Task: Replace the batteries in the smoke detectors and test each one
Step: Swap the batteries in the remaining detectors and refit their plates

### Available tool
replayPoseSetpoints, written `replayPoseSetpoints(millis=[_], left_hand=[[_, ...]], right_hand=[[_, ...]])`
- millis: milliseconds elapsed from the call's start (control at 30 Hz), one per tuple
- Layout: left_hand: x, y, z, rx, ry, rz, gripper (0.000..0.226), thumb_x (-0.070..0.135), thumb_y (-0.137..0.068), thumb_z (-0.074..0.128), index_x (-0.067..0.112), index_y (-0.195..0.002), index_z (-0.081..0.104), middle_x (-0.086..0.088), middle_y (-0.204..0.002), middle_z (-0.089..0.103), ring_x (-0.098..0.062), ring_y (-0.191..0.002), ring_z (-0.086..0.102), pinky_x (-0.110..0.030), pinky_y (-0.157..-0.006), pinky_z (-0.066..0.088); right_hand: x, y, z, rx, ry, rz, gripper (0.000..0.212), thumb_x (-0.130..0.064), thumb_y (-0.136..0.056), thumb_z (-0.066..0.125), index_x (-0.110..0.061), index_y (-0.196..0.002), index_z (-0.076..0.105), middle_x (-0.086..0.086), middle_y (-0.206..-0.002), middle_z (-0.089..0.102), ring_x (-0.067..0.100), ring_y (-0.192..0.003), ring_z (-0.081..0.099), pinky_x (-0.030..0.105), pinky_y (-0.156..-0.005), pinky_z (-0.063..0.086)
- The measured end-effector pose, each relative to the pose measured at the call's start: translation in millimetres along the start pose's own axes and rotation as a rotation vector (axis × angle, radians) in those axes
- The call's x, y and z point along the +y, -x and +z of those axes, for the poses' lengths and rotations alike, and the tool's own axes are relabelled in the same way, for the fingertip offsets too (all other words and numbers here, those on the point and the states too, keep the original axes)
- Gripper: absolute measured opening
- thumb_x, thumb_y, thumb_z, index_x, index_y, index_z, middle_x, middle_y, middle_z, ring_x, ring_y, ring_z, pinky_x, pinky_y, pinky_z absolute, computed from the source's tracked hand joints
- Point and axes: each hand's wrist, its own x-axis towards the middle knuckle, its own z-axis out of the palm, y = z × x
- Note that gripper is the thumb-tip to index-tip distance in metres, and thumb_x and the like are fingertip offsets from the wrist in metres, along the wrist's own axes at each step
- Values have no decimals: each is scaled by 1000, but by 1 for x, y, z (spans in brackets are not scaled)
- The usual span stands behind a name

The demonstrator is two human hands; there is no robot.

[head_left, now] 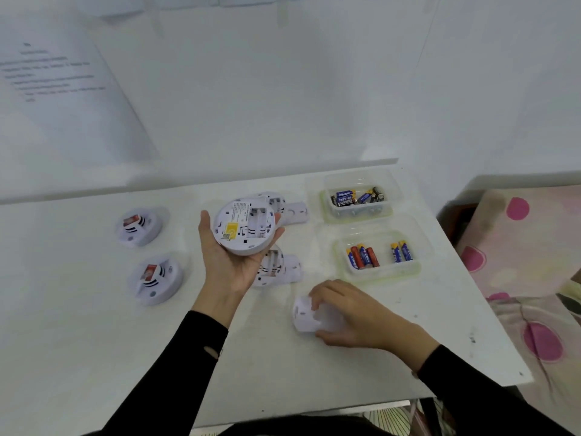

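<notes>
White table set against a white wall; a printed sheet hangs on the wall at left, its lines too blurred to read; fabric with pink spots lies past the table's right edge. The left hand, palm up, cradles the held detector above the table, fingers curled round its rim; the detector's back faces up, showing an empty battery bay, fine unreadable print and a yellow label. The right hand grips a loose cover on the table near the front, fingers curled over it and thumb at its near edge. Detectors, five in all: the one held, two face-up detectors at left, each bearing a red tag, and two opened detectors partly hidden behind the left hand. Covers, three: the gripped one and two spare covers, one beside each opened detector. Clear tubs, two, at right: the far tub holds a heap of dark batteries, number uncertain; the near tub holds about six blue and red batteries, brand print illegible
</notes>
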Motion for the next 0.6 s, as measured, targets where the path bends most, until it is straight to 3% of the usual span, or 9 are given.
replayPoseSetpoints(millis=[167, 267, 400, 500, 600], left_hand=[[46, 0, -11, 48, -66, 71, 56, 46, -90, 57, 7, -131, 57, -20, -131, 62, -41, -129, 53, -56, -112, 37], [79, -6, -21, 77, -81, 116, 49, 42, -94, 53, 7, -129, 58, -23, -136, 59, -44, -130, 51, -56, -111, 38], [122, -15, -28, 123, -153, 164, 40, 41, -97, 48, 13, -123, 61, -18, -136, 60, -36, -129, 54, -48, -106, 46], [151, -24, -32, 123, -274, 196, 38, 41, -100, 42, 17, -116, 66, -11, -120, 69, -27, -114, 63, -33, -86, 58], [174, -34, -41, 143, -405, 199, 42, 39, -104, 34, 15, -127, 59, -13, -129, 64, -28, -120, 60, -39, -99, 53]], right_hand=[[-34, -63, -25, 152, -112, 29, 32, -32, -77, 76, -20, -97, 56, -6, -116, 57, 14, -106, 53, 29, -92, 44], [-50, -116, -34, 165, -176, 43, 32, -28, -76, 78, -20, -97, 55, -4, -115, 61, 14, -109, 54, 27, -94, 41], [-59, -181, -31, 40, -219, 118, 33, -28, -79, 75, -25, -101, 51, -8, -125, 59, 13, -115, 54, 31, -96, 43], [-55, -222, -20, -46, -213, 169, 34, -34, -77, 73, -32, -100, 48, -6, -122, 59, 21, -109, 56, 42, -93, 48], [-48, -255, -7, -96, -152, 183, 34, -33, -77, 72, -30, -101, 48, -5, -119, 58, 23, -107, 55, 43, -91, 48]])
